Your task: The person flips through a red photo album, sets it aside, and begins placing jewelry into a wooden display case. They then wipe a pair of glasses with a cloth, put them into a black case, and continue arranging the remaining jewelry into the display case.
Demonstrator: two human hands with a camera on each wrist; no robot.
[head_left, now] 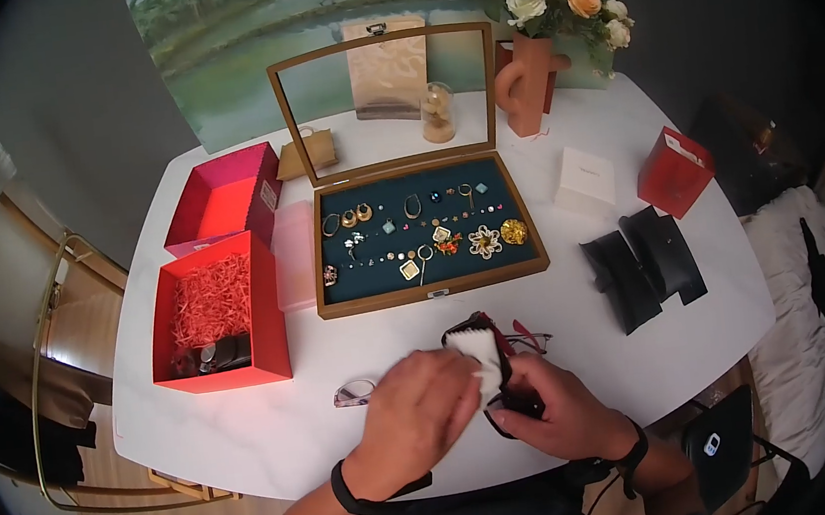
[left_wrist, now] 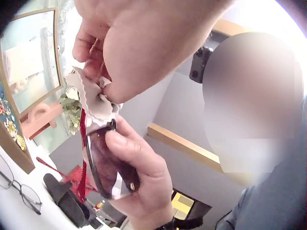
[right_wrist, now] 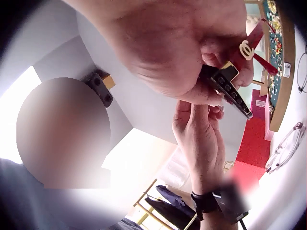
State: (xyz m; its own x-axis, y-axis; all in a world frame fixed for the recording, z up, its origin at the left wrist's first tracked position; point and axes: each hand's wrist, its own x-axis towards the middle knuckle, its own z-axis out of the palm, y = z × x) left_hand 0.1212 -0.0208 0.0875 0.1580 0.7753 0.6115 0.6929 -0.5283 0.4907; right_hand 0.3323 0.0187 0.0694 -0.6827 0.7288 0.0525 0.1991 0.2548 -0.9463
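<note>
Dark sunglasses [left_wrist: 108,163] with red temples are held in the right hand [head_left: 559,408], its thumb lying against a lens in the left wrist view. The left hand [head_left: 414,413] pinches a pale cloth [head_left: 478,356] with a zigzag edge, close to the top of the frame. In the right wrist view, a temple [right_wrist: 228,81] with a light logo crosses the right hand [right_wrist: 177,48], and the left hand [right_wrist: 199,143] is beyond it. The cloth is mostly hidden there.
Clear-lensed glasses [head_left: 354,393] lie left of the hands, and thin-framed glasses [head_left: 532,337] lie behind them. Further back stands an open jewellery case [head_left: 436,293]. A red box [head_left: 258,314] is at left; black cases [head_left: 621,281], a white box [head_left: 583,179] and a red box [head_left: 675,172] are at right.
</note>
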